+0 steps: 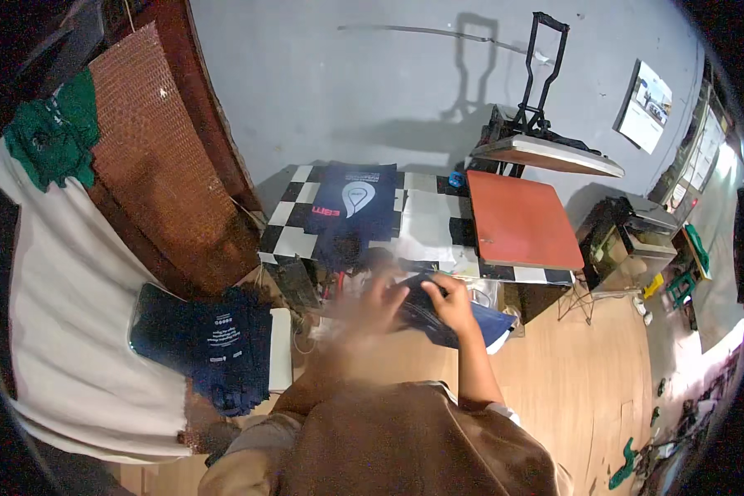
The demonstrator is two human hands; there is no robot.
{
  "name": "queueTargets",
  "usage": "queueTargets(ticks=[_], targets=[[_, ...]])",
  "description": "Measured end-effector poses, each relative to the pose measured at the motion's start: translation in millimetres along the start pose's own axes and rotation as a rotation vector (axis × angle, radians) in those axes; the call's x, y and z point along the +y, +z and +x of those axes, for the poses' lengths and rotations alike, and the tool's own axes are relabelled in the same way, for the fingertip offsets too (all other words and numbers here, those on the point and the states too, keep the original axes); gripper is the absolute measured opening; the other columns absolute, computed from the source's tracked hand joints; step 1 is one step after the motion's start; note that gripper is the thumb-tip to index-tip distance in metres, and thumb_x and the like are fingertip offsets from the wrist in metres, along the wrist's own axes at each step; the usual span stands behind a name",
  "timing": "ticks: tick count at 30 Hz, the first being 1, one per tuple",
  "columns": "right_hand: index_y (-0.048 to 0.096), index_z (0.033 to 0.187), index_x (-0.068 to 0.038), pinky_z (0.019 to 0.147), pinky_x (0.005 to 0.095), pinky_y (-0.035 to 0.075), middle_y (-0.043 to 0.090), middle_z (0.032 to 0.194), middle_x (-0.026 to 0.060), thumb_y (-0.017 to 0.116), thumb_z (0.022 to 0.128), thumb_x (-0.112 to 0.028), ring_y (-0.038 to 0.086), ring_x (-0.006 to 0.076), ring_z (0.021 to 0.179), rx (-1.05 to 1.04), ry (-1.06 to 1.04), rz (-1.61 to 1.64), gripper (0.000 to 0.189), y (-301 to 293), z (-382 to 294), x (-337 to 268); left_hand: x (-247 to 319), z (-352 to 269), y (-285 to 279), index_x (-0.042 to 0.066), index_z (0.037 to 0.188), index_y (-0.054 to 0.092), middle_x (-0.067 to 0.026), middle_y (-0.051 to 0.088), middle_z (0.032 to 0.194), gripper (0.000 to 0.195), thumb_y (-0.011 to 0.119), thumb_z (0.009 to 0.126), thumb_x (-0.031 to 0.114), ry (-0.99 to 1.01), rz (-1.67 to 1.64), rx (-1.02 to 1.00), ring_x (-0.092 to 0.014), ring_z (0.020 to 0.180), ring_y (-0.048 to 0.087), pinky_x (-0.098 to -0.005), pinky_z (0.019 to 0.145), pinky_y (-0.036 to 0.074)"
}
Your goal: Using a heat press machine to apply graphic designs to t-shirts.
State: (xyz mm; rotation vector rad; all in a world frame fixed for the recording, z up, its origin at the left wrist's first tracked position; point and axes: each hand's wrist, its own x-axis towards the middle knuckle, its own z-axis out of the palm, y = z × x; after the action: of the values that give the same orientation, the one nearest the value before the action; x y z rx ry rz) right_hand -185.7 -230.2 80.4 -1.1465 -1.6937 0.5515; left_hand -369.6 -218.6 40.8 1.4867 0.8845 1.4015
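My right hand (452, 304) grips a dark navy printed fabric piece (421, 307) by its upper edge, in front of the table. Blurred by motion, my left hand (378, 304) is at the left side of this fabric; whether its fingers hold it cannot be told. Below my right hand hangs a blue part with a white edge. Beyond the hands, a navy fabric piece with a white drop-shaped print (363, 192) lies on the black-and-white checkered table (294, 239). Beside it is a white sheet (425, 217).
An orange-red board (524, 217) lies at the table's right. Behind it stands a folding trolley (536, 118). At left, a stack of navy printed fabric (223, 341) rests near white cloth (87, 297) and a green cloth (62, 133). A glass-sided case (632, 254) stands at right.
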Motion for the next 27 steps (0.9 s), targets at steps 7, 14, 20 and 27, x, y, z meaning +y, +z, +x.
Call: queueTargets(ticks=[7, 14, 20, 27], targets=[[0.068, 0.096, -0.002, 0.070, 0.0409, 0.052, 0.068, 0.088, 0.0203, 0.071, 0.085, -0.022, 0.066, 0.0377, 0.079, -0.096, 0.042, -0.250, 0.023, -19.5, -1.5, -26.0, 36.2, -3.8, 16.2, 0.000, 0.102, 0.063, -0.0138, 0.067, 0.101, 0.029, 0.072, 0.089, 0.025, -0.074, 0.145, 0.211, -0.026, 0.094, 0.063, -0.0351, 0.085, 0.048], [0.069, 0.091, -0.005, 0.068, 0.0431, 0.050, 0.066, 0.084, 0.0201, 0.074, 0.081, -0.024, 0.064, 0.0403, 0.079, -0.047, 0.092, -0.368, 0.023, -42.8, -6.3, -4.3, -6.1, 16.9, -18.4, -0.002, 0.106, 0.063, -0.0090, 0.066, 0.102, 0.033, 0.074, 0.088, 0.023, 0.124, 0.347, 0.449, -0.018, 0.095, 0.060, -0.0307, 0.087, 0.046], [0.067, 0.084, -0.001, 0.065, 0.0435, 0.049, 0.065, 0.077, 0.0198, 0.077, 0.074, -0.016, 0.063, 0.0383, 0.072, 0.031, -0.001, -0.459, 0.020, -62.0, -5.8, 10.2, -11.7, 25.3, -42.9, -0.003, 0.109, 0.060, -0.0025, 0.061, 0.098, 0.031, 0.071, 0.091, 0.020, 0.178, 0.207, 0.426, -0.009, 0.089, 0.055, -0.0254, 0.081, 0.045], [0.063, 0.093, -0.001, 0.065, 0.0326, 0.046, 0.065, 0.080, 0.0174, 0.078, 0.072, -0.004, 0.062, 0.0270, 0.070, 0.153, 0.029, -0.402, 0.026, -72.3, -7.3, 37.6, 17.5, 23.5, -53.1, -0.002, 0.111, 0.059, 0.0023, 0.055, 0.090, 0.029, 0.068, 0.094, 0.020, 0.194, 0.092, 0.444, -0.006, 0.081, 0.049, -0.0227, 0.073, 0.041]])
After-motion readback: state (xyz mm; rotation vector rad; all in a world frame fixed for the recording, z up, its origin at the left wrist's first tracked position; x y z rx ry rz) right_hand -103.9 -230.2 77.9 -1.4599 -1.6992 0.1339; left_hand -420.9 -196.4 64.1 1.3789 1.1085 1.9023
